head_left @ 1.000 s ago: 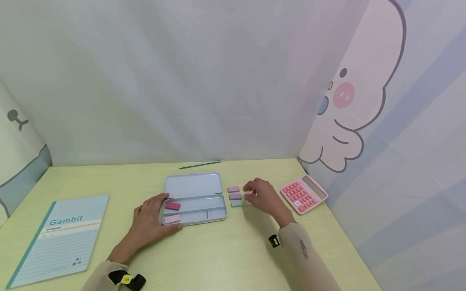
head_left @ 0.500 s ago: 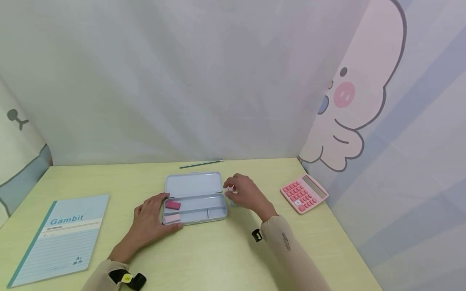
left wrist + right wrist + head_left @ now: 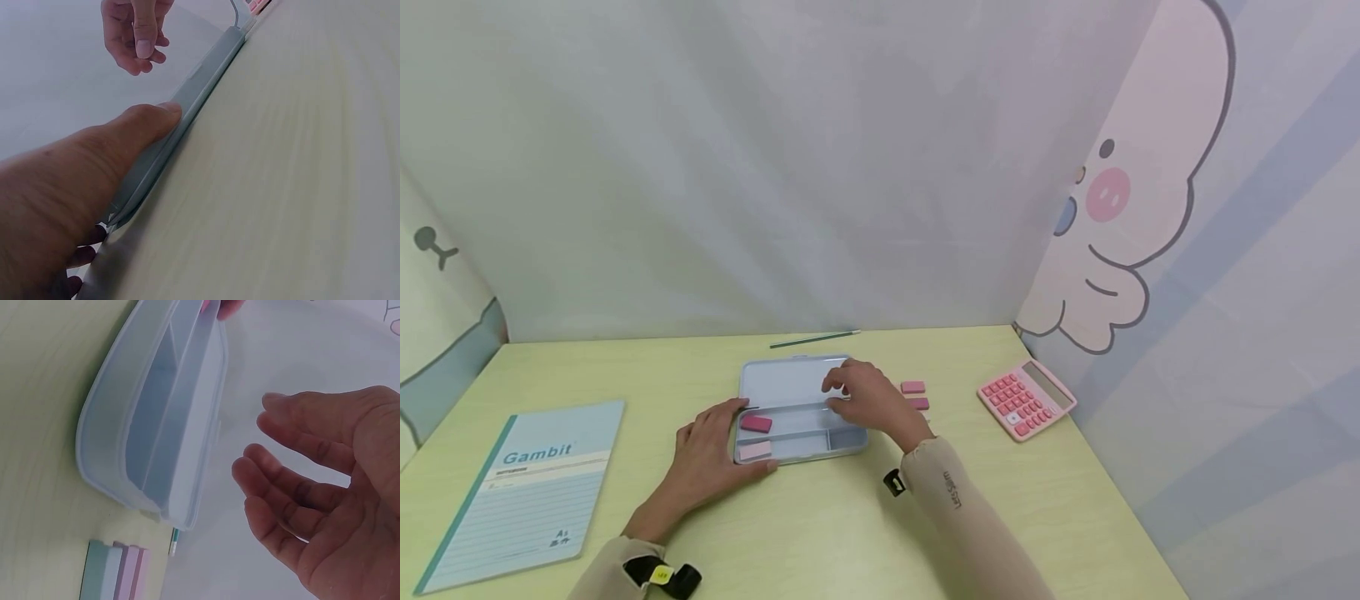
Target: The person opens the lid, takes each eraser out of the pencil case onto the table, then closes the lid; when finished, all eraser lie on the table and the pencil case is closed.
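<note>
Pencil case (image 3: 801, 408): pale blue, open, lid laid flat toward the wall, sits mid-desk (image 3: 850, 533). Tray holds a dark pink eraser (image 3: 756, 423) in the upper left compartment and a pale pink eraser (image 3: 755, 451) in the lower left one.

Left hand (image 3: 703, 462): rests flat on the desk against the case's left end, fingers relaxed, thumb (image 3: 147, 122) pressed along the near rim; it steadies the case without curling round it.

Right hand (image 3: 868, 400): hovers over the case's right half, above the tray and hinge. In the right wrist view its fingers (image 3: 294, 487) are loosely spread and slightly bent, palm bare; in the left wrist view thumb and fingertips point down, close together. Whether a small piece is pinched between them cannot be told.

Loose erasers: two pink ones (image 3: 914, 395) lie just right of the case, near the right hand; the right wrist view shows a row of green, white and lilac pieces (image 3: 115, 572) side by side on the desk beside the case.

Also on the desk: pink calculator (image 3: 1026, 400) at far right; blue notebook (image 3: 523, 492) at far left; green pencil (image 3: 815, 338) by the wall.
</note>
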The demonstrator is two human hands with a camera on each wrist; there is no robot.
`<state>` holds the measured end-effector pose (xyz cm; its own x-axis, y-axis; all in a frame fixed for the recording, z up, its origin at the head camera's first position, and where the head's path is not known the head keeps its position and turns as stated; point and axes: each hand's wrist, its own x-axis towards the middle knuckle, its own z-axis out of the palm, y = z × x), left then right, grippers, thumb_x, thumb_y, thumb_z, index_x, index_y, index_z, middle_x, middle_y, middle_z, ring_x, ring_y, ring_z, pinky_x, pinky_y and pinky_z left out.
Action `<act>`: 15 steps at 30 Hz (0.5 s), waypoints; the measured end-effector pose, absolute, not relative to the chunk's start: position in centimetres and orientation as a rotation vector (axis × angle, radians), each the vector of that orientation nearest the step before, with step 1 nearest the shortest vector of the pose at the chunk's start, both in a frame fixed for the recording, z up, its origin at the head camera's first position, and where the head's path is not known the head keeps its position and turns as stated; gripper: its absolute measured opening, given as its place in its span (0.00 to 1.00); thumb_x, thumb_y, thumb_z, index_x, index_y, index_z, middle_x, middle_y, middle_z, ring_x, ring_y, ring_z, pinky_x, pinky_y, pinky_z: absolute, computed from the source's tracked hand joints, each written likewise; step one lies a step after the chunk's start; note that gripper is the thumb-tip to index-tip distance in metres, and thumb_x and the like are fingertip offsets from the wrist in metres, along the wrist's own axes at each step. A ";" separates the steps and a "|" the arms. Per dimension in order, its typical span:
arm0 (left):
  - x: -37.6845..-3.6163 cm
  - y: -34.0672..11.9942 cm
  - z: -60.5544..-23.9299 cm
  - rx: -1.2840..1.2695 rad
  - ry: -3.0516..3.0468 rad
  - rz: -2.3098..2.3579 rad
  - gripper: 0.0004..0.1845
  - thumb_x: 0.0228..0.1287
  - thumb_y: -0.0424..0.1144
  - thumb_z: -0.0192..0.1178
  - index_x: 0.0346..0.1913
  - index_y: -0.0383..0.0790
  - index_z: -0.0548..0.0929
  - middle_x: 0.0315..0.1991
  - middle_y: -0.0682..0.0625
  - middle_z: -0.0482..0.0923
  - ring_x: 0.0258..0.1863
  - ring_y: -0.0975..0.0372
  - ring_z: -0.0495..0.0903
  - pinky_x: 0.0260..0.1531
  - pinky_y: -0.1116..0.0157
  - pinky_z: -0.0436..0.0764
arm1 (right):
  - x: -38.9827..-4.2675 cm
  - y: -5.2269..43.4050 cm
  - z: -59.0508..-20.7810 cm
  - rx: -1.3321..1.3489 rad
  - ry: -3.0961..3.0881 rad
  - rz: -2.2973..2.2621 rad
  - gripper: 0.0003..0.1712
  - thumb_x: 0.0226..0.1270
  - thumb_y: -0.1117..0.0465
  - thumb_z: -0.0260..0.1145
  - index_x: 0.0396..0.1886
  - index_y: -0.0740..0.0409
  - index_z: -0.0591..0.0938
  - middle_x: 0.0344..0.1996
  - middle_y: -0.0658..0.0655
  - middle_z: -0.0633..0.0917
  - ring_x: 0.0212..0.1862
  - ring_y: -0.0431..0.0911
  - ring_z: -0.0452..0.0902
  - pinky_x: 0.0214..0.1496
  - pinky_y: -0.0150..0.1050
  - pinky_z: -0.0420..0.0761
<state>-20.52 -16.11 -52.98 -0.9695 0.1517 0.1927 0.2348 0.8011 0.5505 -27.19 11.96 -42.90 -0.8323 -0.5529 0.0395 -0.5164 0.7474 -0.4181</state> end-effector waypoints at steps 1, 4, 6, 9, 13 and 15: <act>-20.5 -16.1 -53.0 -0.306 -2.849 -0.896 0.59 0.50 0.72 0.77 0.78 0.41 0.67 0.75 0.35 0.72 0.74 0.36 0.66 0.63 0.35 0.61 | -27.2 11.7 -42.9 -0.876 2.853 -0.635 0.11 0.75 0.61 0.72 0.53 0.56 0.90 0.47 0.56 0.90 0.52 0.50 0.85 0.54 0.41 0.84; -20.6 -16.1 -53.0 -0.306 -2.848 -0.895 0.59 0.50 0.72 0.77 0.78 0.41 0.68 0.75 0.35 0.72 0.74 0.36 0.66 0.63 0.35 0.61 | -27.3 10.7 -43.0 -0.867 2.849 -0.595 0.11 0.76 0.60 0.71 0.53 0.53 0.90 0.47 0.53 0.90 0.51 0.47 0.85 0.55 0.39 0.84; -20.6 -16.1 -53.0 -0.306 -2.846 -0.897 0.59 0.50 0.72 0.77 0.78 0.41 0.68 0.75 0.36 0.73 0.74 0.36 0.66 0.63 0.35 0.61 | -27.3 10.2 -43.1 -0.877 2.843 -0.581 0.11 0.76 0.59 0.71 0.53 0.53 0.91 0.47 0.53 0.90 0.51 0.46 0.84 0.55 0.38 0.85; -20.6 -16.0 -52.9 -0.304 -2.847 -0.894 0.59 0.50 0.72 0.77 0.78 0.41 0.68 0.75 0.35 0.73 0.74 0.36 0.66 0.63 0.35 0.62 | -27.3 9.6 -43.4 -0.894 2.823 -0.577 0.11 0.76 0.60 0.71 0.54 0.53 0.90 0.47 0.54 0.90 0.51 0.46 0.85 0.54 0.36 0.85; -20.6 -16.0 -53.0 -0.296 -2.858 -0.888 0.60 0.50 0.72 0.77 0.78 0.41 0.67 0.75 0.35 0.72 0.74 0.36 0.66 0.63 0.34 0.62 | -27.3 8.9 -43.7 -0.908 2.795 -0.596 0.11 0.76 0.60 0.71 0.54 0.54 0.90 0.48 0.54 0.90 0.52 0.47 0.85 0.55 0.36 0.84; -20.6 -16.1 -53.0 -0.295 -2.858 -0.886 0.60 0.50 0.73 0.77 0.78 0.40 0.67 0.75 0.35 0.72 0.74 0.36 0.66 0.63 0.34 0.62 | -27.3 8.4 -43.9 -0.901 2.788 -0.594 0.11 0.76 0.60 0.71 0.54 0.54 0.90 0.48 0.54 0.90 0.52 0.46 0.85 0.56 0.36 0.84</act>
<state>-20.55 -16.05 -53.00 -0.9717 0.1463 0.1854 0.2256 0.8078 0.5446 -27.30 8.43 -43.90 -0.8078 -0.5890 -0.0218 -0.5291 0.7409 -0.4137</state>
